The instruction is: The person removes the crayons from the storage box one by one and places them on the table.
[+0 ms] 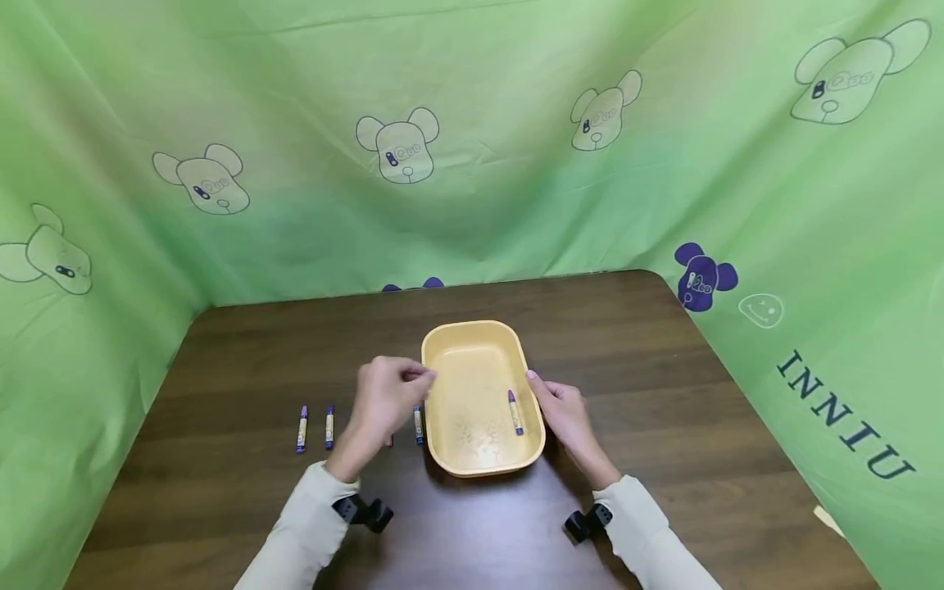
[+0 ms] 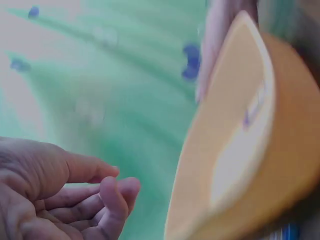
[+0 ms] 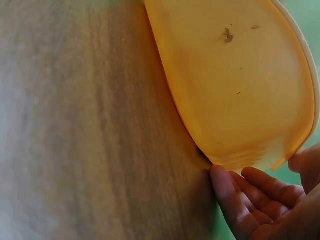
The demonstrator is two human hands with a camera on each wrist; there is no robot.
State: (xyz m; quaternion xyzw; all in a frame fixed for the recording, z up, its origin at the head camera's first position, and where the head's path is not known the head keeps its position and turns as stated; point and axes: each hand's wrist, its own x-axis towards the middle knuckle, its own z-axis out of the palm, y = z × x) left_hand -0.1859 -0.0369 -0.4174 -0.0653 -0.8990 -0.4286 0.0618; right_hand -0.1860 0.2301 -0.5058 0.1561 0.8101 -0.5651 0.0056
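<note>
A yellow plastic tray stands on the table, with one purple-tipped crayon lying inside, toward its right wall. My right hand holds the tray's right side, thumb at the rim and fingertips against the outer wall. Beside the left rim, my left hand is raised with loosely bent fingers. Nothing shows between its thumb and fingertips in the left wrist view. Left of the tray lie a purple crayon, a darker violet crayon and a blue crayon. Another crayon is mostly hidden by the left hand.
The dark wooden table extends on both sides of the tray. A green curtain with printed bear heads hangs along the back and sides. A small pale object sits at the right table edge.
</note>
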